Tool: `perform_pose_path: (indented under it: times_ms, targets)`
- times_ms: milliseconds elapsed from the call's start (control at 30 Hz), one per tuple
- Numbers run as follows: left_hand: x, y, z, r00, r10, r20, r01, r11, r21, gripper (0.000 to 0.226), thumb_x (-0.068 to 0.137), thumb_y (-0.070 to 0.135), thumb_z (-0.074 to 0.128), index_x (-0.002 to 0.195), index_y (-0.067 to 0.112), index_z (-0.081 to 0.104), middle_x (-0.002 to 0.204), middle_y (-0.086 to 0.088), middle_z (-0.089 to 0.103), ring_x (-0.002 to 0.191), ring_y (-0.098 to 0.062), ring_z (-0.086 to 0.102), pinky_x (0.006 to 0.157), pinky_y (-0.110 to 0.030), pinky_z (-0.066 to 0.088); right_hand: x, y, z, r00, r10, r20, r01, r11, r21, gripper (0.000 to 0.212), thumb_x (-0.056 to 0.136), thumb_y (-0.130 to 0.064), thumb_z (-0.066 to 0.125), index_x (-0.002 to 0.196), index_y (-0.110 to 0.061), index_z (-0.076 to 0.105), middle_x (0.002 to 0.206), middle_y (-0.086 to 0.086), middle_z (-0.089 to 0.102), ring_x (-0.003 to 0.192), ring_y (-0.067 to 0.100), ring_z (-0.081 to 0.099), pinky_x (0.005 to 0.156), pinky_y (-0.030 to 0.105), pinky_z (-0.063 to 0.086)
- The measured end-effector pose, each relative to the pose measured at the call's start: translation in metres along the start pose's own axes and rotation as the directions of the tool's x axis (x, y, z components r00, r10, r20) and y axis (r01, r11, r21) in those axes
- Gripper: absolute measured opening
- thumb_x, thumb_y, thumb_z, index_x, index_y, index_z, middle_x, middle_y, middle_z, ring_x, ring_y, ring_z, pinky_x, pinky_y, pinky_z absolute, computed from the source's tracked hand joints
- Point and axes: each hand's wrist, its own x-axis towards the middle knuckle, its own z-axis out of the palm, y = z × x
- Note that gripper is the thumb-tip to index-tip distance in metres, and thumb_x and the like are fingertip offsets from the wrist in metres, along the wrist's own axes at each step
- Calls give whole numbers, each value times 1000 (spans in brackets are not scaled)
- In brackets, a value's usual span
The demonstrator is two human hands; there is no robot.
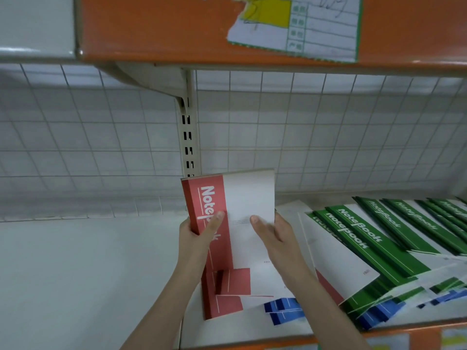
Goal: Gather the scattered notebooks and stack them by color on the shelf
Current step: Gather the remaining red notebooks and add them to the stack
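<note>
Your hands work over a white shelf (88, 274) backed by wire grid (101, 137), under an orange-edged upper shelf (164, 34). Your left hand (199, 236) and right hand (275, 238) each grip the upright red notebooks (227, 213), thumbs on the cover. Green notebooks (374, 243) fan out to your right; blue notebooks (283, 310) lie partly buried below your right wrist

The left hand (199, 236) covers part of the red notebook's (227, 218) title. Under the green notebooks (374, 238), blue notebooks (283, 310) show only corners. The label (298, 26) above is cut off, its writing illegible.
</note>
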Motion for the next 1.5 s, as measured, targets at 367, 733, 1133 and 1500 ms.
perform_pose_path:
  times_ms: [367,733,1133,1500]
  targets:
    - [-2,-3,2,1000,-9,16,8,998,65,26,62,41,72,78,22,67,69,9,72,61,-3,67,52,-10,48,-18,19,-3,1000,-15,-19,10,974,-226,39,91,-46,42,127,-34,52,119,-17,64,106,-6,59,94,18,49]
    - [-10,11,41,938,-263,227,195,939,282,52,71,67,47,104,28,58,77,12,69,64,-5,65,56,-22,48,-49,-9,-54,977,14,-213,-35,995,-94,23,99,-25,46,113,-29,63,102,-8,72,94,11,68,77,27,57]
    - [-81,-6,197,678,-431,595,229,893,387,22,101,39,37,97,31,57,86,5,71,67,-9,71,55,-21,50,-126,-10,-195,603,446,-661,-467,870,159,48,97,-38,48,136,-11,41,109,2,55,85,15,56,58,23,40]
    - [-199,-27,350,402,-498,768,290,865,409,22,101,27,43,96,16,62,78,-3,72,60,-13,68,50,-20,49,-252,-27,-324,315,446,-838,-445,849,285,21,98,-20,46,82,-10,55,65,-1,51,54,10,48,43,14,35]
